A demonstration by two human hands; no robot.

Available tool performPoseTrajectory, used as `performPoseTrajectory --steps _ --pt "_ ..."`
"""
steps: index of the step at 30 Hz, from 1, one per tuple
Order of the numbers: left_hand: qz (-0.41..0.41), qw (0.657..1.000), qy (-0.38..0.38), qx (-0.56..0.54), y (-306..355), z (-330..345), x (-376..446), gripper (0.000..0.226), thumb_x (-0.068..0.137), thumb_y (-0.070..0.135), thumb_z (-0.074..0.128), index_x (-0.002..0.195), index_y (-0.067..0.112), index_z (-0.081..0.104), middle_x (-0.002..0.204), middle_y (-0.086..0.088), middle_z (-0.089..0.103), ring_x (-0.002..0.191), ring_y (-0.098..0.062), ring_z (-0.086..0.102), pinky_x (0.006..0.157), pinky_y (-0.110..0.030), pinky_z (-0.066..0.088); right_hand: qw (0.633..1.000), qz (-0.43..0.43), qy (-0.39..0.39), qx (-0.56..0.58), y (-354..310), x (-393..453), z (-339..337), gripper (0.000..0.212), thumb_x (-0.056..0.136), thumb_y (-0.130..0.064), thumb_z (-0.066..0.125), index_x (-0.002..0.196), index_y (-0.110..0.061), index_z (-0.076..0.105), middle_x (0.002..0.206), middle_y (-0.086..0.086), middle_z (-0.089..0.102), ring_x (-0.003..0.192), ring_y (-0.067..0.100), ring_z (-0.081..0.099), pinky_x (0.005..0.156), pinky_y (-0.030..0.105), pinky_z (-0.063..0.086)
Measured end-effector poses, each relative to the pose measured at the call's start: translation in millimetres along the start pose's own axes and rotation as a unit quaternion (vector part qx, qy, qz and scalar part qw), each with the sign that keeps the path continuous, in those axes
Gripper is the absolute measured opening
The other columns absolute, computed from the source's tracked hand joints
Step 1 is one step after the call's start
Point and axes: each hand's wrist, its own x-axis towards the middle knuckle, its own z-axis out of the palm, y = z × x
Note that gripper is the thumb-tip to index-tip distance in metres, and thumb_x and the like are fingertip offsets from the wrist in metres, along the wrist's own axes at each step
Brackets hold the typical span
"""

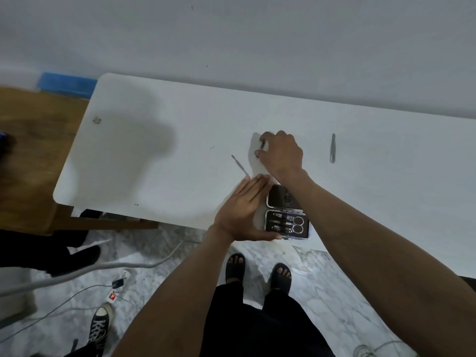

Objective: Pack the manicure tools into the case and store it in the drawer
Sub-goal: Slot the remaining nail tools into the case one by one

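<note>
An open black manicure case [287, 224] lies near the front edge of the white table [154, 163], with scissors and several small tools strapped in its lower half. My left hand [244, 210] rests flat against the case's left side, fingers straight. My right hand [280, 153] reaches past the case and pinches a small dark tool [262, 145] at the tabletop. A thin metal tool [240, 164] lies loose just left of that hand. Another grey tool [332, 148] lies further right on the table.
The table stands against a pale wall. On the marble floor below are my sandalled feet [257, 269], a power strip [117, 287] with cables, and another person's sneaker [99, 325]. A wooden surface [33, 150] and a blue strip [67, 83] lie to the left.
</note>
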Motion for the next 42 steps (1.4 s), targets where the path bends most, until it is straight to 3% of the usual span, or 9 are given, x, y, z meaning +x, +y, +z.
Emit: performPoseTrajectory --steps 6,12,17,23,28,34,42 --pt "-0.019 0.999 -0.036 0.012 2 -3 1 0.132 0.076 0.086 0.069 0.166 0.003 0.021 0.174 -0.012 0.022 0.164 -0.023 0.013 0.133 -0.049 0.012 0.999 -0.017 0.027 -0.032 16 -19 -1 0.024 0.093 -0.030 0.056 0.110 -0.017 0.066 0.104 0.009 0.063 0.106 0.028 0.052 0.065 0.032 0.040" --pt "-0.026 0.999 -0.031 0.010 3 -4 1 0.130 0.075 0.087 0.066 0.165 0.003 0.026 0.174 -0.011 0.023 0.163 -0.020 0.015 0.134 -0.043 0.006 0.997 -0.042 0.021 -0.068 29 -33 -7 0.028 0.087 -0.007 0.054 0.105 -0.021 0.071 0.098 0.005 0.064 0.101 0.027 0.051 0.060 0.032 0.035" --pt "-0.028 0.999 -0.030 0.011 4 -2 0 0.130 0.074 0.091 0.060 0.165 0.004 0.027 0.174 -0.009 0.023 0.163 -0.019 0.015 0.134 -0.043 0.005 0.995 -0.056 0.024 -0.082 36 -37 -9 0.015 0.091 -0.015 0.061 0.100 -0.019 0.072 0.098 0.007 0.063 0.104 0.028 0.051 0.060 0.032 0.040" --pt "-0.020 0.999 -0.019 0.020 3 -2 0 0.128 0.075 0.091 0.059 0.164 0.003 0.030 0.173 -0.010 0.026 0.163 -0.020 0.016 0.134 -0.041 0.005 0.997 -0.053 0.027 -0.047 43 -41 -12 0.018 0.091 -0.019 0.061 0.104 -0.022 0.073 0.100 0.006 0.062 0.106 0.028 0.050 0.066 0.036 0.047" --pt "-0.023 0.999 -0.029 0.020 3 -3 0 0.129 0.075 0.092 0.058 0.165 0.004 0.028 0.174 -0.009 0.023 0.163 -0.019 0.014 0.134 -0.041 0.004 0.996 -0.069 0.032 -0.056 44 -40 -12 0.012 0.089 -0.016 0.063 0.095 -0.017 0.074 0.095 0.007 0.062 0.104 0.028 0.050 0.061 0.033 0.043" --pt "-0.023 0.999 -0.033 0.018 4 -4 1 0.129 0.075 0.092 0.057 0.165 0.005 0.027 0.175 -0.008 0.022 0.164 -0.019 0.012 0.134 -0.044 0.007 0.990 -0.097 -0.020 -0.099 45 -32 -19 0.011 0.089 -0.015 0.061 0.093 -0.015 0.071 0.098 0.008 0.061 0.104 0.029 0.048 0.069 0.037 0.046" --pt "-0.013 1.000 -0.015 0.024 3 -3 0 0.128 0.076 0.090 0.063 0.164 0.004 0.030 0.174 -0.008 0.025 0.163 -0.019 0.015 0.134 -0.044 0.010 0.997 -0.047 -0.040 0.042 49 -42 -36 0.007 0.087 -0.019 0.065 0.091 -0.020 0.070 0.087 0.006 0.070 0.085 0.023 0.064 0.074 0.036 0.054"
